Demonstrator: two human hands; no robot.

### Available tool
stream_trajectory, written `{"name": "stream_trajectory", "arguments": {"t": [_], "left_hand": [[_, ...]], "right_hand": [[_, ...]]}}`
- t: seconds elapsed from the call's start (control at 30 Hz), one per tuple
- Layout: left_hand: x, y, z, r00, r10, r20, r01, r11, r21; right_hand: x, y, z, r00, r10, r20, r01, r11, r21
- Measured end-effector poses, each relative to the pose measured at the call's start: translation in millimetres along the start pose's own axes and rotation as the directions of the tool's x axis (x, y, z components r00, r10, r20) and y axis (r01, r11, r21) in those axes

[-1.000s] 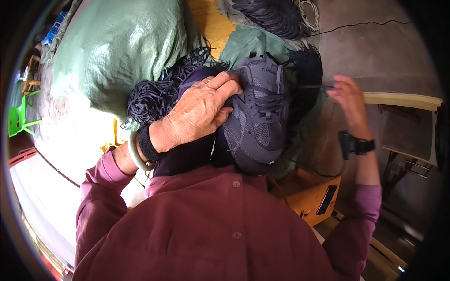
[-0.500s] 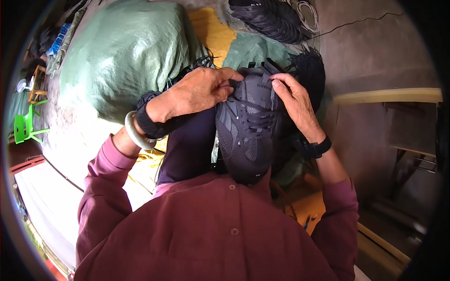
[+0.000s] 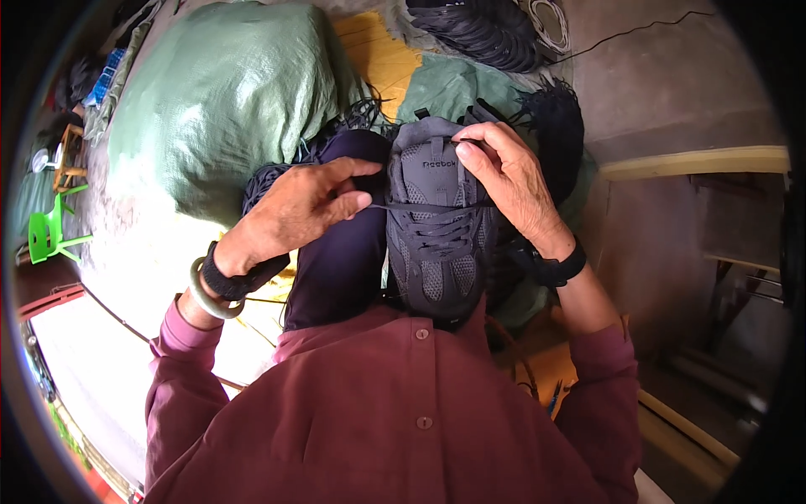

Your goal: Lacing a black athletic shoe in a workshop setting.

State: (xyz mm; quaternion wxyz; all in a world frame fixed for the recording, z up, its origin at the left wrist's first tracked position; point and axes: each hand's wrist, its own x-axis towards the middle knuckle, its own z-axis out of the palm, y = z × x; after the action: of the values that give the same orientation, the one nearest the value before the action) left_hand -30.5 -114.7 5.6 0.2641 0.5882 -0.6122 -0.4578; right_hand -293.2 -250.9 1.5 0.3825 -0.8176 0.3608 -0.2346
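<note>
A dark grey sneaker (image 3: pixel 437 244) rests on my lap, its toe towards me and its tongue away. One flat black shoelace (image 3: pixel 420 207) stretches across the upper from my left hand (image 3: pixel 306 206), which is closed with the lace at its thumb tip. My right hand (image 3: pixel 514 181) is closed in a pinch at the right of the tongue, on what looks like the dark lace's other end. Lower down, the laces are threaded in crossing rows. The right-hand fingers partly cover the shoe's collar.
A large green woven sack (image 3: pixel 227 101) bulges at far left. Bundles of black laces (image 3: pixel 554 126) hang beyond the shoe, and a black coiled pile (image 3: pixel 478 34) lies farther off. A green chair (image 3: pixel 50 228) is at the left, a wooden-edged bench (image 3: pixel 688 162) at right.
My left hand has moved left and nearer to me, away from the tongue, drawing the lace across. My right hand has shifted slightly left over the collar. The shoe has turned more upright.
</note>
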Motion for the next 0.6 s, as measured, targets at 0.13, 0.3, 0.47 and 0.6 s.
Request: {"name": "stream_trajectory", "arguments": {"t": [0.13, 0.3, 0.47, 0.6], "left_hand": [[-20.1, -26.1, -8.7, 0.999, -0.039, 0.014, 0.04, 0.996, -0.075], [-54.9, -60.1, -13.1, 0.984, -0.059, -0.167, 0.092, 0.977, 0.194], [-69.7, -70.1, -35.0, 0.993, -0.099, -0.065, 0.118, 0.827, 0.549], [-39.2, -30.6, -25.7, 0.979, 0.002, -0.205, 0.041, 0.978, 0.205]], "right_hand": [[-1.2, 7.7, -4.2, 0.998, -0.054, -0.028, 0.055, 0.998, 0.026], [-1.0, 11.5, -9.4, 1.0, -0.013, -0.024, 0.015, 0.995, 0.094], [-9.2, 7.9, -25.8, 0.993, 0.107, -0.055, -0.095, 0.977, 0.189], [-17.4, -4.5, -35.7, 0.98, -0.088, -0.178, 0.068, 0.991, -0.111]]}}
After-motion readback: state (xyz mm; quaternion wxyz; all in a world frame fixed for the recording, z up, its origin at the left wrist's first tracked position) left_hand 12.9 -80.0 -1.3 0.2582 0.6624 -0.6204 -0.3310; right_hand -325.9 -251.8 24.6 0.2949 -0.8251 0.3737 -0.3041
